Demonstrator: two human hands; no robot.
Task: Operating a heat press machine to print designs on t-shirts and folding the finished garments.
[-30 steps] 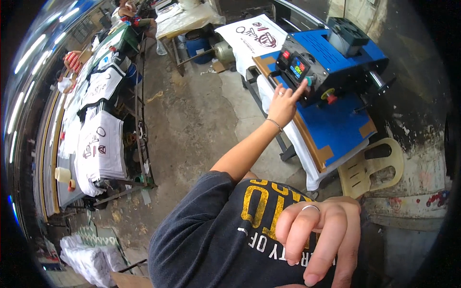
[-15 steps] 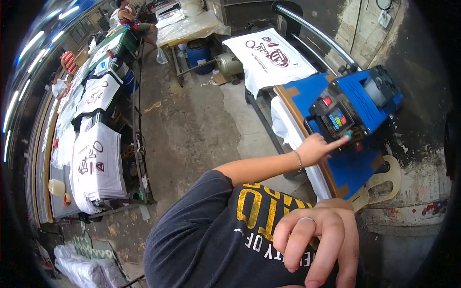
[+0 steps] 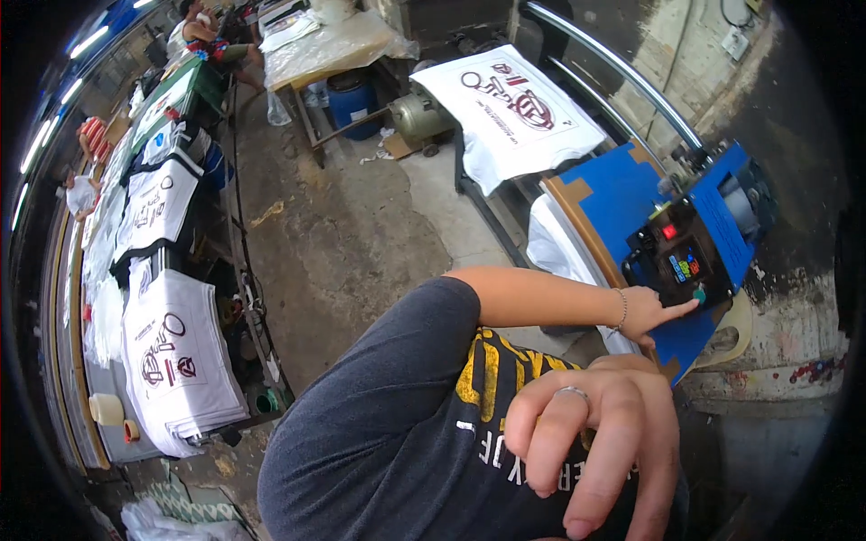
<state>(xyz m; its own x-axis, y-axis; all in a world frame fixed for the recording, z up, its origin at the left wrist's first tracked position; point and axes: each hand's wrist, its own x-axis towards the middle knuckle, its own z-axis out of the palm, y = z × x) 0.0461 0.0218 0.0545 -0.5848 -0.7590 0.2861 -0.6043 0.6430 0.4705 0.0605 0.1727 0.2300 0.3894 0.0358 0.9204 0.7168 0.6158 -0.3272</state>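
My left hand (image 3: 646, 316) reaches right with its index finger extended, its tip at a green button (image 3: 699, 294) on the blue-and-black press machine (image 3: 726, 221). The other fingers are curled, holding nothing that I can see. The control panel has a lit red switch (image 3: 669, 232) and a small colour display (image 3: 683, 265). The machine stands over a blue board (image 3: 600, 198) with tan corners, with white cloth (image 3: 555, 234) beside it. A printed white shirt (image 3: 492, 126) lies on the platen beyond. My right hand (image 3: 595, 442) is close to the camera, fingers loosely bent and apart, nothing visible in them.
Stacked printed white shirts (image 3: 180, 397) lie on a long table at left, with tape rolls (image 3: 106, 408). Several people (image 3: 95, 135) are farther back. A blue barrel (image 3: 352, 99), a metal tank (image 3: 413, 117) and a plastic-covered table (image 3: 325, 50) stand behind. A plastic chair (image 3: 722, 341) is at right.
The machine has shifted rightward and downward in the picture, showing more of the blue board, and my left hand has moved right with it at the button. The view has shifted slightly.
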